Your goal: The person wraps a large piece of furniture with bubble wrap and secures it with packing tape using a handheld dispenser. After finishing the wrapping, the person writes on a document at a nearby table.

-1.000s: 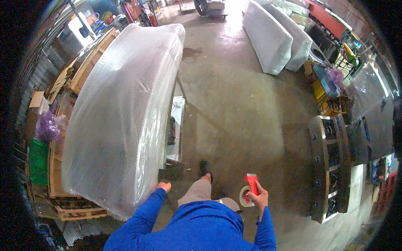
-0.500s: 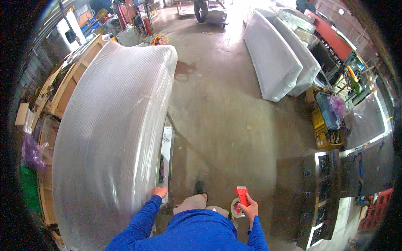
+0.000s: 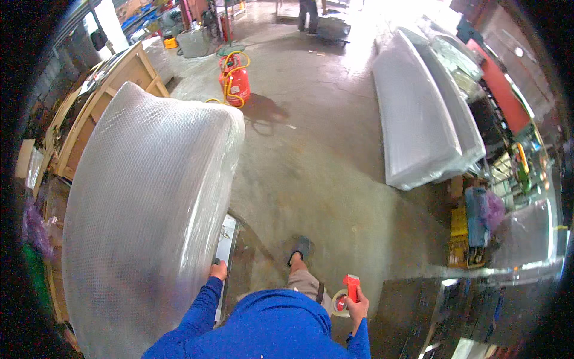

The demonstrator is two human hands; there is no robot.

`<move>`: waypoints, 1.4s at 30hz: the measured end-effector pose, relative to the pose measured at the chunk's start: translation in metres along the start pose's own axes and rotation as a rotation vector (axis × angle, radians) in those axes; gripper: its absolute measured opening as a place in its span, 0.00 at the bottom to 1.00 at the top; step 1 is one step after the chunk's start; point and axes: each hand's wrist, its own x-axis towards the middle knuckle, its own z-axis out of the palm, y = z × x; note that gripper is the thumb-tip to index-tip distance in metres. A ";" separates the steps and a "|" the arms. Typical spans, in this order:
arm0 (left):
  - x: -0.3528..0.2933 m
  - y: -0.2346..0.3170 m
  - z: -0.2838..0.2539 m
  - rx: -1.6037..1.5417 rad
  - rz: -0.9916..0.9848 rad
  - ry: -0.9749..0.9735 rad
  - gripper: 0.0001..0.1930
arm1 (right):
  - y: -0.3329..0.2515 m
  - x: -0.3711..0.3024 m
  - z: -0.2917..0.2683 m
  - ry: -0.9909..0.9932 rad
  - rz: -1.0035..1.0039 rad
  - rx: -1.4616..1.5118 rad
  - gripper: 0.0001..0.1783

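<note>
My right hand (image 3: 357,308) is closed round a red tape dispenser (image 3: 352,287). A roll of tape (image 3: 339,303) sits on the dispenser's left side, beside my thigh. My left hand (image 3: 219,271) is curled at the lower right edge of a big bubble-wrapped slab (image 3: 143,209). Something small and dark shows at its fingertips; what the fingers hold is hidden. Next to that hand, a white panel or frame (image 3: 225,236) juts out from under the wrapped slab.
Beyond the slab a red tank (image 3: 237,84) with a yellow hose stands on the concrete floor. Two wrapped slabs (image 3: 418,119) lean at the right, with a yellow crate (image 3: 458,236) nearer me. A wooden crate (image 3: 119,90) lies far left. Another person's legs (image 3: 308,15) show at the back.
My view has shifted and one foot has stepped forward. The red tank has come into sight past the slab's far end. Both hands keep nearly the same places, the right still holding the tape dispenser.
</note>
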 end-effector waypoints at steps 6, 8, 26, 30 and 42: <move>0.083 0.093 -0.004 0.138 0.157 -0.075 0.34 | -0.135 0.183 0.014 -0.129 -0.067 -0.166 0.44; 0.096 0.127 -0.003 0.194 0.123 -0.176 0.32 | -0.188 0.238 0.020 -0.168 -0.104 -0.170 0.44; 0.128 0.344 0.053 -0.610 -0.689 0.162 0.27 | -0.470 0.652 0.299 -0.730 -0.441 -0.264 0.42; 0.154 0.399 0.042 -0.704 -0.757 0.219 0.27 | -0.547 0.722 0.368 -0.883 -0.466 -0.219 0.43; 0.272 0.703 -0.195 -0.986 0.164 0.577 0.28 | -0.749 0.810 0.604 -1.425 -0.699 -0.263 0.40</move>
